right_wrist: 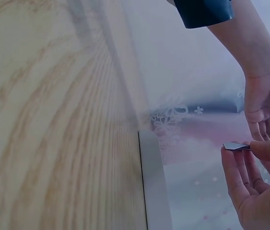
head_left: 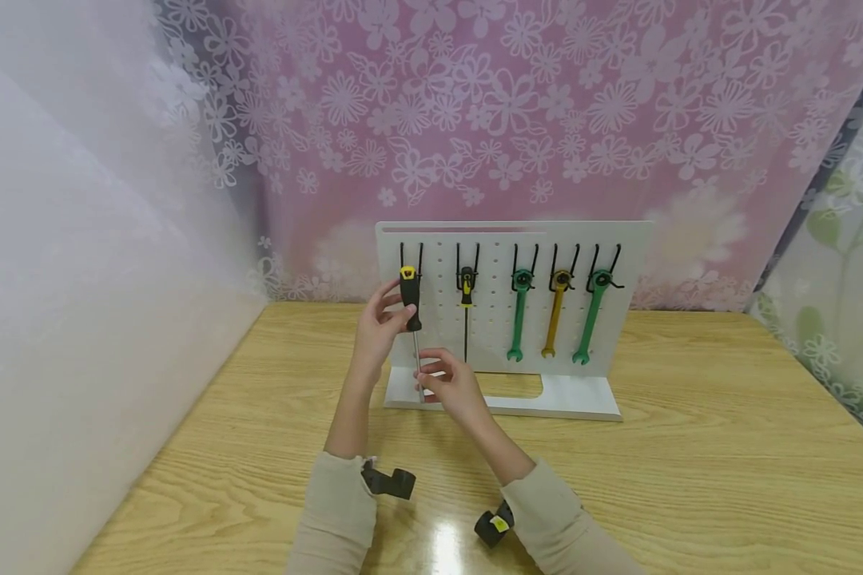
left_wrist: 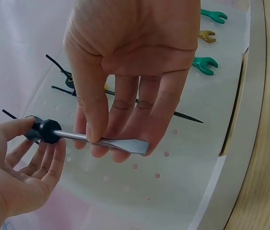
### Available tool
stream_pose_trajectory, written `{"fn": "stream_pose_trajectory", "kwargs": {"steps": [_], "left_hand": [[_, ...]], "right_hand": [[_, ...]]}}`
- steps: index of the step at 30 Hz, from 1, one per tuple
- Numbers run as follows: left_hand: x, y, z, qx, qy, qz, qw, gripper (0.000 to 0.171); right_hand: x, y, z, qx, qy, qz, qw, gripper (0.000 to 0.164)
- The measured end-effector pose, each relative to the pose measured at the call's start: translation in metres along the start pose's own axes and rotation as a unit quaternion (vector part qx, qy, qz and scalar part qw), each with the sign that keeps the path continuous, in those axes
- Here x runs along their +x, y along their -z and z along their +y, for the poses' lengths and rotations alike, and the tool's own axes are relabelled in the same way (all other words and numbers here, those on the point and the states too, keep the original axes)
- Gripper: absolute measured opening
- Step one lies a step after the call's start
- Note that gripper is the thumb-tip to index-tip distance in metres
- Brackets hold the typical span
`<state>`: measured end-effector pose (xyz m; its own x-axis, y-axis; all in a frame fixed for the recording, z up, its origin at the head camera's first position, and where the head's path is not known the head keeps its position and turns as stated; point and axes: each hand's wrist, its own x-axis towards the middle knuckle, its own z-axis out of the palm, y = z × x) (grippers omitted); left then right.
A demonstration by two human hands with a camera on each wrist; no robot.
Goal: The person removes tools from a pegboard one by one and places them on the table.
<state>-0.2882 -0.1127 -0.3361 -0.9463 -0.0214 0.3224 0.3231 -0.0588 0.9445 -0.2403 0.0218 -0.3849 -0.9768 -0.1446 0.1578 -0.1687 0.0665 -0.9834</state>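
Note:
A flat-blade screwdriver (head_left: 411,302) with a black and yellow handle hangs upright, blade down, in front of the leftmost hook of a white pegboard (head_left: 431,351). My left hand (head_left: 377,331) grips its handle between thumb and fingers. Lower down, my right hand (head_left: 455,389) pinches the steel shaft near the tip. In the left wrist view the flat blade (left_wrist: 134,145) lies across the right hand's fingers, under the thumb. The right wrist view shows the blade's tip (right_wrist: 235,146) sticking out past the right thumb. Whether the handle rests on the hook cannot be told.
A smaller screwdriver (head_left: 467,289) hangs on the adjacent hook. Farther right hang a green wrench (head_left: 518,319), a yellow wrench (head_left: 555,319) and another green wrench (head_left: 591,319). The board's white base (head_left: 578,397) stands on a wooden table (head_left: 690,447), before a flowered curtain (head_left: 518,104).

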Motion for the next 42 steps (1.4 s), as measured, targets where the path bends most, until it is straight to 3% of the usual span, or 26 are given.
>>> {"fn": "stream_pose_trajectory", "kwargs": {"steps": [12, 20, 30, 42], "left_hand": [[-0.002, 0.003, 0.007, -0.002, -0.007, -0.017, 0.9998, 0.049], [-0.006, 0.002, 0.018, -0.004, -0.003, -0.026, 0.9996, 0.051], [-0.008, 0.002, 0.021, -0.005, -0.016, -0.016, 0.9997, 0.049], [-0.01, 0.001, 0.026, -0.015, -0.009, 0.003, 0.9998, 0.048]], "right_hand": [[-0.022, -0.001, -0.04, 0.003, -0.023, -0.013, 1.0, 0.031], [-0.013, 0.001, -0.019, 0.004, -0.019, -0.007, 1.0, 0.03], [-0.016, 0.001, -0.026, 0.008, -0.017, -0.008, 1.0, 0.029], [-0.018, -0.001, -0.032, 0.023, -0.005, -0.023, 0.999, 0.029]]}}
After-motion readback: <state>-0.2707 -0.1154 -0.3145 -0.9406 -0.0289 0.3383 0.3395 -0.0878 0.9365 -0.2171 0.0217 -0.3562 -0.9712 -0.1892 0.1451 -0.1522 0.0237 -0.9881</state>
